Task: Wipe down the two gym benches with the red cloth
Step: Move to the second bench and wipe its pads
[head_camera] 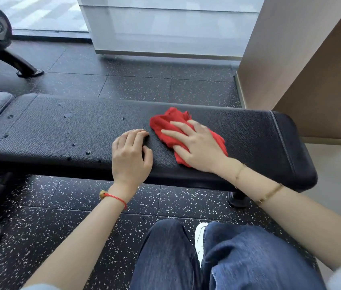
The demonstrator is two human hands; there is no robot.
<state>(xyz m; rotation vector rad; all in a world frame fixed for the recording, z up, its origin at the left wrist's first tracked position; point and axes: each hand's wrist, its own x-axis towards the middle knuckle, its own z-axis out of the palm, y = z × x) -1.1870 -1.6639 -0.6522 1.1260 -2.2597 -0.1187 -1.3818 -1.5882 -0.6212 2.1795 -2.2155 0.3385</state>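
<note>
My right hand point(194, 146) presses the red cloth point(172, 122) flat on the bench point(61, 130), fingers spread. Left hand point(131, 156) rests beside the cloth, fingers curled, empty. Bunched cloth may skip spots.

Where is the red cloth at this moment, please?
In the head view, the red cloth lies on the black bench pad, right of centre, pressed flat under the right hand, with the left hand resting beside it.

My right hand point(196, 146) lies flat on the cloth point(166, 122) on the bench point(61, 130); my left hand point(131, 155) rests just left of it.
</note>
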